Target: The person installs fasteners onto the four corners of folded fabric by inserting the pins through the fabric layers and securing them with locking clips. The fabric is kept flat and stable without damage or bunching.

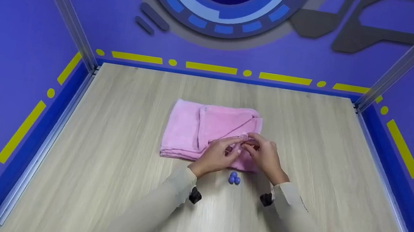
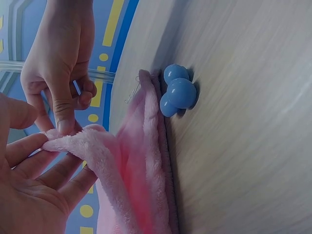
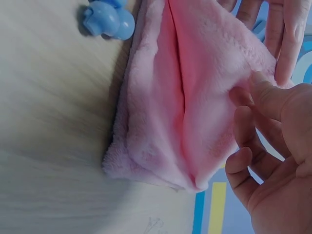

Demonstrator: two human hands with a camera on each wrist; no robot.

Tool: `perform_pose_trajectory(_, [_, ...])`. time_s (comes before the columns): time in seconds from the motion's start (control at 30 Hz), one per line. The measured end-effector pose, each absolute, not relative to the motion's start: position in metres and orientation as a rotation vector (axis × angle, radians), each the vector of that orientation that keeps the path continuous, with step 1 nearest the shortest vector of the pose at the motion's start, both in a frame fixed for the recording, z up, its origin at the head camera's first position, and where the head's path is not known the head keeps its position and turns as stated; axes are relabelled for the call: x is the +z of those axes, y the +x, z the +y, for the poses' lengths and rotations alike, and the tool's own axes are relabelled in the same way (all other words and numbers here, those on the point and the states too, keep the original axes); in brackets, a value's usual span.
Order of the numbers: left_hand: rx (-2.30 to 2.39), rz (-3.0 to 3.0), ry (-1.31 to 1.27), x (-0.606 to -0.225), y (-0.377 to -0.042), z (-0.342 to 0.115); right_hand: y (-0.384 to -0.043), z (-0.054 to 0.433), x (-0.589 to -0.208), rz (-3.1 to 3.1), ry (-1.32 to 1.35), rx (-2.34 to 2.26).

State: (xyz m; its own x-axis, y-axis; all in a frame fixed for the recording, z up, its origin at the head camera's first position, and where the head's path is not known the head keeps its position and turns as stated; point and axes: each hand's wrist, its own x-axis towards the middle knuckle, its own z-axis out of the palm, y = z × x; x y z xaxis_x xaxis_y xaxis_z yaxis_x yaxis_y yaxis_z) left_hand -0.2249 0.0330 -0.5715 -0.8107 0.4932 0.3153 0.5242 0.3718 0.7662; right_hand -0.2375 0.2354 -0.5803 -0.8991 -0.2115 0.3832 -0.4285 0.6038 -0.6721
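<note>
A folded pink fleece cloth (image 1: 185, 125) lies on the table, its near right corner lifted in a raised flap (image 3: 214, 63). My right hand (image 1: 268, 157) pinches the flap's edge between thumb and forefinger, its other fingers loosely bent. From the other side, the straight fingers of my left hand (image 1: 217, 156) touch the same flap. In the left wrist view, the left thumb stands apart from the cloth. Just in front of the cloth sits a small blue thing made of rounded balls (image 2: 181, 92), touched by neither hand.
The wood-patterned table (image 1: 116, 127) carries the cloth and the blue thing. Blue printed panels (image 1: 215, 56) with yellow marks close in the back and sides. Metal posts (image 1: 401, 62) stand at the two far corners.
</note>
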Motion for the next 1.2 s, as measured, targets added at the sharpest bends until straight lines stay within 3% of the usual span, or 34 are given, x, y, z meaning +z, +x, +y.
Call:
perform_pose_trajectory(1.03, [-1.336,-2.504,-0.962,-0.5792,-0.2188,0.0288,-0.2364,0.2365,-0.5782,-2.632,0.558,1.035])
perform_pose_trajectory(1.2, [-1.232,-2.579,-1.109,-0.5795,-0.2150,0.0310,-0.2363,0.2374,-0.5769,-2.624,0.574,1.042])
